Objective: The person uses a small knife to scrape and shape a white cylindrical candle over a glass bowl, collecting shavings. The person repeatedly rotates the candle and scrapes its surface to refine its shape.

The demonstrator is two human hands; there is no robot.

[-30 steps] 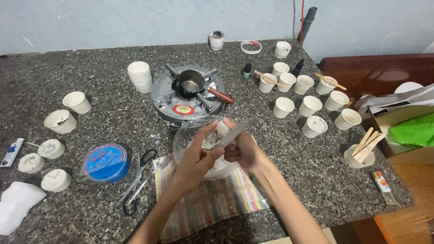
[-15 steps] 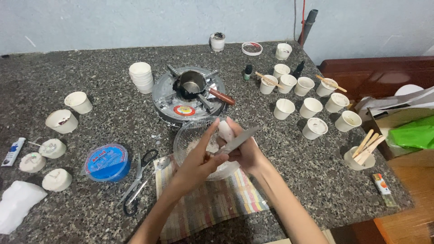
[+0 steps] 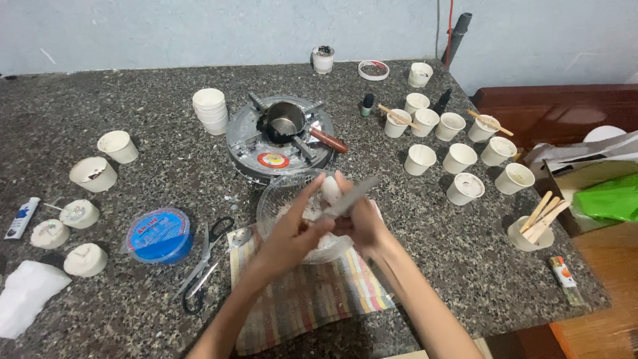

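My left hand (image 3: 292,233) pinches a small white egg-shaped lump of wax (image 3: 330,189) over a clear glass bowl (image 3: 272,203) that holds white flakes. My right hand (image 3: 362,223) grips a knife (image 3: 352,196) whose grey blade lies against the lump. Both hands hover above the bowl, which stands on a striped cloth (image 3: 312,299). Behind the bowl sits a round gas burner (image 3: 256,149) carrying a small metal pot (image 3: 286,119) with a reddish handle.
Several white paper cups (image 3: 458,159) stand to the right, some with wooden sticks. A cup stack (image 3: 211,110) is at the back left. Scissors (image 3: 203,266), a blue lidded tub (image 3: 158,234), filled candle cups (image 3: 80,214) and a white cloth (image 3: 23,299) lie left. The counter edge is at right.
The white lump has been raised slightly between my left fingers, and the knife blade has shifted along it. Nothing else on the counter has moved.
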